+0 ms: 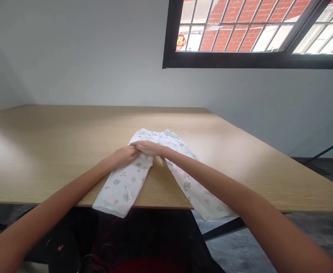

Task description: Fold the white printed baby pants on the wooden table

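White pants (133, 178) with small green and pink prints lie spread on the table, waistband away from me and both leg cuffs hanging over the near edge. My right hand (147, 148) reaches across to the upper part of the left-side leg, its fingers stretched out flat, open. My left hand (125, 155) rests on the outer side of that same leg, lying flat and open, its fingertips partly covered by my right hand. The two hands touch. My right forearm passes over the right-side leg and hides part of it.
The light wood table (69, 140) reaches back to a grey-white wall (83, 53). A barred window (234, 34) with a dark frame is at upper right. Below the near edge are a dark bag-like shape (64, 246) and a black table leg (224, 228).
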Demonstrator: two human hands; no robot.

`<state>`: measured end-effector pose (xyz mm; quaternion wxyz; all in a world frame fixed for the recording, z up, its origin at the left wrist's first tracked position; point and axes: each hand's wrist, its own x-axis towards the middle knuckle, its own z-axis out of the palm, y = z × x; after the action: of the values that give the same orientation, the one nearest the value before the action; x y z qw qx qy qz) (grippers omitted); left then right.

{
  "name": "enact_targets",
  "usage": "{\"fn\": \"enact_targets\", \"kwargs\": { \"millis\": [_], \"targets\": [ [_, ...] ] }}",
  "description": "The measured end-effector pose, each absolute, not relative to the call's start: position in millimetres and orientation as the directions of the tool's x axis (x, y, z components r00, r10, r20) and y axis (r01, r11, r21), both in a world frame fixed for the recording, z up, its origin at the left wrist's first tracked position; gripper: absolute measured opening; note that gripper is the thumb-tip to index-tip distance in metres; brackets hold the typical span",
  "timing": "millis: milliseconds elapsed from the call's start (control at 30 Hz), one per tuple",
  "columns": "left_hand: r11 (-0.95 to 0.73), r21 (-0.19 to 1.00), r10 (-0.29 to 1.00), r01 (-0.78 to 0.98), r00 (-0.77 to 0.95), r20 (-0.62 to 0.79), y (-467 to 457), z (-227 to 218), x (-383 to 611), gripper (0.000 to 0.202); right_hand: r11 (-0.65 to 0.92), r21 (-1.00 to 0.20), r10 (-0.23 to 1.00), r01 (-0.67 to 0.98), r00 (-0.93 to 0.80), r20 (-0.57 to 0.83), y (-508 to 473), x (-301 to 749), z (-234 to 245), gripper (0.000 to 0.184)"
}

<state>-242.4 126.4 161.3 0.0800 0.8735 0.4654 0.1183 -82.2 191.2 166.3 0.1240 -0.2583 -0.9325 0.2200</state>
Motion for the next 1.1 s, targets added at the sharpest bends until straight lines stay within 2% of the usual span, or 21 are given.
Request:
{"fn": "enact_targets", "kwargs": {
  "millis": [67, 133, 200, 333, 433, 533, 667, 767, 933, 1033, 1067, 1100],
  "targets": [
    [-0.580, 0.228, 0.813, 0.782, 0.575, 0.094, 87, 155, -243, 0.043, 0.786, -0.409, 0.519, 0.463, -0.854, 0.031, 200, -88, 156, 0.047],
    [-0.606, 0.196, 0.790, 0.771, 0.611, 0.040, 38, 153, -246, 0.047, 0.758, -0.354, 0.588, 0.548, -0.809, 0.006, 214, -89, 150, 0.049],
    [-0.618, 0.178, 0.782, 0.766, 0.623, 0.030, -8, 155, -251, 0.048, 0.719, -0.363, 0.636, 0.593, -0.772, -0.003, 226, -88, 150, 0.050],
    [-0.625, 0.178, 0.778, 0.760, 0.625, 0.065, -48, 163, -264, 0.053, 0.688, -0.433, 0.630, 0.583, -0.775, -0.042, 232, -68, 168, 0.049],
    [-0.609, 0.175, 0.792, 0.773, 0.606, 0.081, -26, 168, -257, 0.041, 0.657, -0.523, 0.652, 0.543, -0.758, 0.033, 222, -28, 180, 0.050],
    [-0.607, 0.187, 0.794, 0.772, 0.599, 0.105, 26, 169, -221, 0.045, 0.619, -0.564, 0.713, 0.547, -0.692, 0.113, 209, 24, 179, 0.047],
    [-0.612, 0.245, 0.785, 0.752, 0.614, 0.075, 114, 173, -145, 0.047, 0.471, -0.589, 0.839, 0.657, -0.539, 0.069, 199, 73, 164, 0.051],
    [-0.643, 0.257, 0.757, 0.721, 0.650, 0.070, 149, 178, -98, 0.047, 0.407, -0.506, 0.882, 0.760, -0.472, 0.001, 202, 83, 154, 0.051],
    [-0.707, 0.273, 0.685, 0.652, 0.728, 0.032, 80, 169, -62, 0.051, 0.481, -0.187, 0.873, 0.856, -0.487, 0.019, 213, 77, 146, 0.046],
    [-0.748, 0.274, 0.657, 0.604, 0.734, 0.173, 10, 148, -53, 0.082, 0.526, -0.137, 0.850, 0.839, -0.524, 0.050, 214, 76, 145, 0.045],
    [-0.756, 0.242, 0.653, 0.608, 0.723, 0.225, -7, 139, -50, 0.083, 0.540, -0.141, 0.841, 0.829, -0.537, 0.068, 213, 76, 146, 0.045],
    [-0.750, 0.198, 0.661, 0.632, 0.696, 0.282, -19, 131, -47, 0.076, 0.549, -0.151, 0.836, 0.822, -0.543, 0.083, 212, 76, 146, 0.045]
  ]
}}
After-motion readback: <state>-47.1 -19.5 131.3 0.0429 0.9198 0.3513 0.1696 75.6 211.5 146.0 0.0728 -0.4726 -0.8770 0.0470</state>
